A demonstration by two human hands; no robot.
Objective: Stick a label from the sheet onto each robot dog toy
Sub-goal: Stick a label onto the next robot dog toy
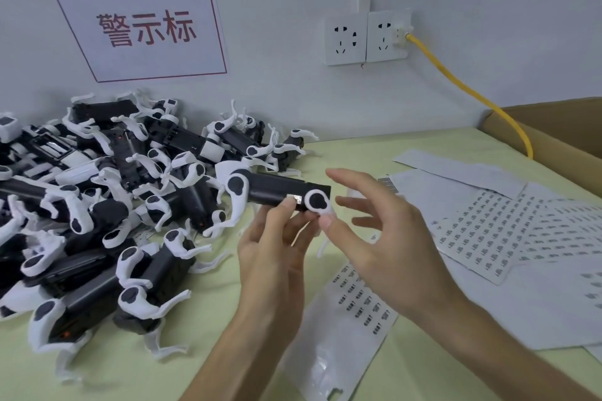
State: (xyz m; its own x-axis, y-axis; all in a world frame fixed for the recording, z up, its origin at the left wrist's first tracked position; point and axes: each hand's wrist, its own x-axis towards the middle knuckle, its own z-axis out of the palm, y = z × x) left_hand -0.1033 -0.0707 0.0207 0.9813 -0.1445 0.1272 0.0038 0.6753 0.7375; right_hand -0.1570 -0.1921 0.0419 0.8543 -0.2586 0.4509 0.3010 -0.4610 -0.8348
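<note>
Now left hand [277, 247] is gripping robot dog toy [280, 194] mid-frame, thumb pressing label [294, 198]; right hand [374, 231] is spreading wide beside it.

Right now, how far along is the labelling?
Done: cannot tell; no labelled toys show. In hand: the left hand holds one robot dog toy, thumb pressing a small label onto its body; the right hand is open beside it. Left: a big pile of toys, with label sheets nearby.
</note>
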